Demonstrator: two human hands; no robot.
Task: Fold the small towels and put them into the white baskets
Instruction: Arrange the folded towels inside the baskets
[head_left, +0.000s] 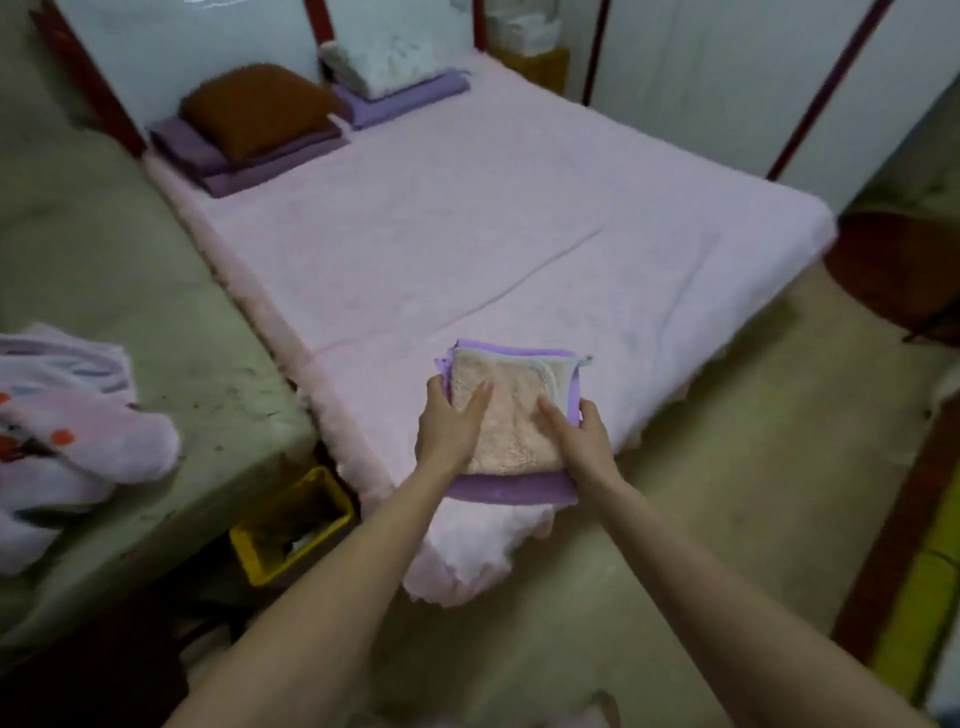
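Fingers: on the left hand the fingers are laid straight and close together on the peach towel, with the thumb hooked over the stack's left edge; on the right hand the fingers are stretched flat on the peach pile, with the thumb wrapped round the right edge of the purple towel.
Stack position: the folded peach towel is seen lying on top of the folded purple towel, both resting near the front corner of the pink mattress.
Softness: the towels are judged light, plush and limp, so they would sag and unfold if lifted by one edge.
Slip risk: the upper towel is only lying loose and could probably slide off the lower one when tilted.
Hold advised: both side edges should be clamped together, thumbs beneath and fingers above, and the stack kept level.
Baskets: no white basket can be made out; only a yellow crate is seen on the floor beside the mattress.
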